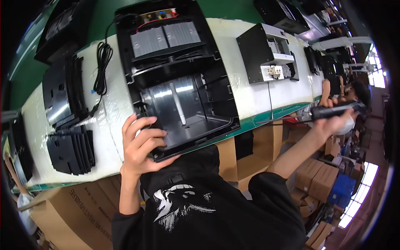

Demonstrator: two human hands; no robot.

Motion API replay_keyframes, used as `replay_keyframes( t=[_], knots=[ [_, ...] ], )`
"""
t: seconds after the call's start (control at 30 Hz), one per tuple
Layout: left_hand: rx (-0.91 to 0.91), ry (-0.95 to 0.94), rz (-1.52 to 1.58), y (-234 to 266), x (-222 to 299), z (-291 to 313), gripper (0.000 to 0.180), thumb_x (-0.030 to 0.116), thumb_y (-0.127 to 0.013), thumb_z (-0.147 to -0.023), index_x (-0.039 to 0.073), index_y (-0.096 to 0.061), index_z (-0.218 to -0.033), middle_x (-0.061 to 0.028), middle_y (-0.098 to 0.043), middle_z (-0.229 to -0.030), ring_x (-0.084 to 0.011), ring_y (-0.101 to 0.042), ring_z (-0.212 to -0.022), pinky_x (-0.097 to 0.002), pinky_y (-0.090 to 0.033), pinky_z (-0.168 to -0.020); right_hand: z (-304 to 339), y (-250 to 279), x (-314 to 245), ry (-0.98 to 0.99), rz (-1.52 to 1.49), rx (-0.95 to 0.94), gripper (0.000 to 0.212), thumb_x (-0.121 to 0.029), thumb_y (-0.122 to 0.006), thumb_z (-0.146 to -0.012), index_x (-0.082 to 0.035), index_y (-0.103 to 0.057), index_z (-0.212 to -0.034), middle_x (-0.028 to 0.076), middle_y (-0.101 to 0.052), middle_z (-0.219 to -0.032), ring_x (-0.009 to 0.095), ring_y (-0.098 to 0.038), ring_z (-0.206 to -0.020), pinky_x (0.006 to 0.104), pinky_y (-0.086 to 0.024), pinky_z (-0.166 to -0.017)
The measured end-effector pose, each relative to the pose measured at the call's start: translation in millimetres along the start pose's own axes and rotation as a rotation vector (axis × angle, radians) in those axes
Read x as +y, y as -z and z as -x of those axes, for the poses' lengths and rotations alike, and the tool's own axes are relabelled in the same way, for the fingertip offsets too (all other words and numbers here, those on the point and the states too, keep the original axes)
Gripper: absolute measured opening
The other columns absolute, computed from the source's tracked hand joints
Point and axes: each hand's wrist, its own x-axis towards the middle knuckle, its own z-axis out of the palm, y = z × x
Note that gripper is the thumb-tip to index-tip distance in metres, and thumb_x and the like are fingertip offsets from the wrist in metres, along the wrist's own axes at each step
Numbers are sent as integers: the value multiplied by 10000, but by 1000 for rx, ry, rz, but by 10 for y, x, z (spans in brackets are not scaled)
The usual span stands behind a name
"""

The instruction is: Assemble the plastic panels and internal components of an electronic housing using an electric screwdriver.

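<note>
White-topped bench (110, 141), with an open black housing (200, 140) under the left hand (141, 146)

From the left, stacked black panels (61, 98); below, a cardboard box (79, 210) with dark printing, too slanted to read surely. Next, a coiled black cable (101, 71) beside the housing. Gripping the housing's near left corner with the left fingers, thumb along the near edge. Set with its long axis running away from the body, tilted left at the far end. Farther right on the bench, a black and silver unit (253, 56). Beyond, holding a black handheld driver (333, 110) in the right hand (332, 124), fingers closed round it, well apart from the housing; bit pointing left, toward the near right corner.
</note>
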Motion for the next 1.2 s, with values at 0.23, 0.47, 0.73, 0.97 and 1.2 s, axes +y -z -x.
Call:
replay_keyframes(
  t=[0.23,0.47,0.73,0.97,1.2],
  knots=[
    [-37,-70,-98,-31,-86,68,369,431,-722,-557,120,-547,-650,-5,-610,-780,-267,-532,-962,-466,-295,-940,-546,1066,1306,-228,345,423,156,-3,-618,-750,8,-485,-832,92,-528,-739,215,-565,-625,354,-522,-537],
    [-40,-39,-134,9,-27,65,357,435,-719,-572,126,-571,-672,7,-615,-795,-235,-565,-939,-439,-309,-934,-354,1020,1978,-193,699,380,351,6,-671,-664,61,-476,-950,138,-549,-873,236,-579,-752,322,-497,-672],
    [-120,127,273,281,102,-96,308,410,-688,-658,132,-632,-776,-18,-643,-910,-239,-534,-1030,-437,-290,-975,-41,1036,2155,-24,959,226,626,-151,-644,-756,29,-380,-1294,181,-524,-1179,262,-543,-1004,313,-392,-895],
    [480,707,253,128,-1017,-278,596,45,-634,-762,-9,-354,-1286,-181,-367,-1333,-270,-356,-1246,-363,-225,-1070,532,799,1860,40,1092,149,585,-290,-553,-857,29,-361,-1308,201,-460,-1257,245,-473,-1116,310,-354,-943],
    [210,948,402,-15,-959,-377,628,349,-440,-907,32,-197,-1391,-234,-249,-1402,-304,-241,-1313,-354,-194,-1065,1998,-24,1345,-23,410,-413,652,-412,-103,-949,98,-407,-1218,224,-439,-1274,315,-415,-1198,421,-292,-1039]
  ],
)
